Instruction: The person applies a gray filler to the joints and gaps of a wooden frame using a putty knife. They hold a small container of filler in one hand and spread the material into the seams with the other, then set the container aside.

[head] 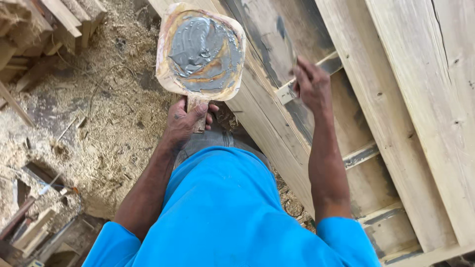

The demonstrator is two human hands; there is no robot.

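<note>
L hand (185, 120) fisted round wooden paddle (200, 52) w/ grey putty, R hand (311, 84) pinching scraper (286, 47) against timber frame (346, 128).

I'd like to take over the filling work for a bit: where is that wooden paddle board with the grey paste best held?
By the short handle at the near end of the paddle board, where the left hand has its grip. Come from below, on the side nearest the body: the broad face carries wet grey paste and must stay level and untouched.
</note>
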